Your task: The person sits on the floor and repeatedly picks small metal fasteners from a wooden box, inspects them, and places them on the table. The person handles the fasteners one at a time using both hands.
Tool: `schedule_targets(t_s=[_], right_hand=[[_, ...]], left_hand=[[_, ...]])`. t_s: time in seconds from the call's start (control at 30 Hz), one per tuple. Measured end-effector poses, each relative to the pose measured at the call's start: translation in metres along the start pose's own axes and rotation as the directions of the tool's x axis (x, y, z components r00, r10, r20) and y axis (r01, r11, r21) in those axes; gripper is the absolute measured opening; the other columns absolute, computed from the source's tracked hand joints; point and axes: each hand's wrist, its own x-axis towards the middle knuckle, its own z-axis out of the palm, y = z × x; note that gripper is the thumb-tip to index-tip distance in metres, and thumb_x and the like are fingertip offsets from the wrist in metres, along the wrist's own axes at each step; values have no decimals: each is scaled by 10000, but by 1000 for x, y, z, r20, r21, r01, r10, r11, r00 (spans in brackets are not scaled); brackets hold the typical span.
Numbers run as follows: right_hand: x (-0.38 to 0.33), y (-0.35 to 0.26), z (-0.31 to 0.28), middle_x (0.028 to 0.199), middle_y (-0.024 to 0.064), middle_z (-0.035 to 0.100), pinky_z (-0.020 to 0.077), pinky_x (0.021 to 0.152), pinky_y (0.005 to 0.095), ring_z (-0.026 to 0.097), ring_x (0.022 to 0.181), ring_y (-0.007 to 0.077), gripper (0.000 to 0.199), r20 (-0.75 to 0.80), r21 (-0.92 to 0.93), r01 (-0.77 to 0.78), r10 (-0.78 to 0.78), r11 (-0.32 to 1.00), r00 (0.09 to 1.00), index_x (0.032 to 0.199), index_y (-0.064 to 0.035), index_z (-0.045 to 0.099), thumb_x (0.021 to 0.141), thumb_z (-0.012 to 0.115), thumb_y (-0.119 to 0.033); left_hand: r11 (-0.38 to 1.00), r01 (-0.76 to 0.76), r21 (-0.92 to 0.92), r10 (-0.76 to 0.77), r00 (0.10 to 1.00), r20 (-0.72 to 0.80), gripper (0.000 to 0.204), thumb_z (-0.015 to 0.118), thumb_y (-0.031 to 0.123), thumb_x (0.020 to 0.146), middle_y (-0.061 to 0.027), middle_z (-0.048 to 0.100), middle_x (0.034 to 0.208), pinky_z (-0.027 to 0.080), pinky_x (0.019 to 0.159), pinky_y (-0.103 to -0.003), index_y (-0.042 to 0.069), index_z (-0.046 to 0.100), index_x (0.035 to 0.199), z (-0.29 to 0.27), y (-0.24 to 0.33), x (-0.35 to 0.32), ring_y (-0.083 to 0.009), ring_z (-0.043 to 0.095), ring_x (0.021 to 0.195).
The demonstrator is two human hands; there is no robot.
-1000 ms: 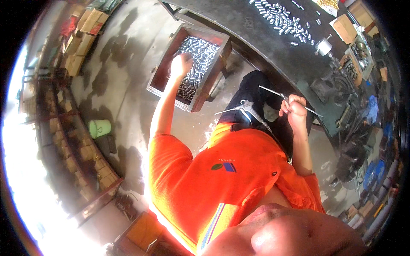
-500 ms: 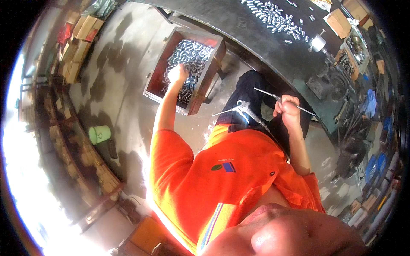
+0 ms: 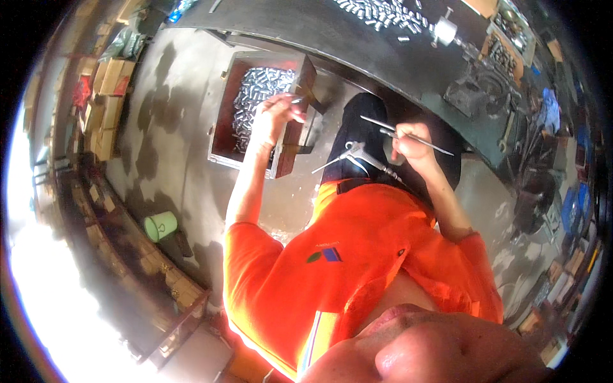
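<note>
My left hand (image 3: 273, 121) is raised above the near right part of a wooden box (image 3: 220, 105) with dark red inner walls. Between its fingers I can see a small shiny metal cylinder (image 3: 297, 100). Many similar metal cylinders (image 3: 255, 89) are heaped in the box. My right hand (image 3: 414, 142), closed, grips a thin metal rod (image 3: 377, 121) that sticks out on both sides of the fist. A second short metal tip shows beside the rod; whether it is a separate piece I cannot tell. Across my lap lies a metal air blow gun (image 3: 357, 153) with a thin nozzle.
A dark workbench (image 3: 383, 64) runs along the far side, with loose metal cylinders (image 3: 383, 14) spread on it. A clamped fixture (image 3: 444, 30), a wrench (image 3: 509, 127) and parts trays stand at its right. A green bucket (image 3: 161, 226) and shelving with boxes (image 3: 112, 80) are at left.
My left hand has risen out of the heap and moved right, now with a metal cylinder at its fingertips. My right hand has shifted slightly left, still gripping the rod.
</note>
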Motion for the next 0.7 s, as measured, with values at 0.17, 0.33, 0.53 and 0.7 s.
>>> schedule_targets(t_s=[0.17,0.33,0.53,0.7], right_hand=[[0,-23,20,452,53,331,297,409,286,367,434,75,176,51,-411,207,-204,888,978,524,-33,380,626,522,-17],[-6,-38,26,459,109,366,302,402,313,388,390,170,210,88,-488,316,-314,813,945,523,-43,403,609,593,-20],[-8,-27,32,495,148,454,390,428,341,500,428,288,165,129,-585,346,-337,734,933,559,-40,467,616,622,-57],[-7,-24,37,512,156,474,395,431,349,510,436,289,158,105,-559,378,-390,738,915,569,-38,495,631,635,-77]], left_hand=[[937,274,-218,-166,896,411,293,546,245,881,-136,609,690,526,715,-416,-43,546,931,78,-32,-25,-266,614,551],[912,337,-236,-234,896,377,355,522,308,901,-141,582,586,537,660,-399,-38,552,826,104,-48,-37,-254,595,489],[985,167,-33,-147,933,328,297,567,221,888,-150,607,616,531,558,-337,-68,556,820,110,-37,-41,-240,607,510],[995,30,100,-66,922,381,175,612,82,843,-137,628,708,533,608,-311,-65,575,930,116,-27,-43,-211,633,621]])
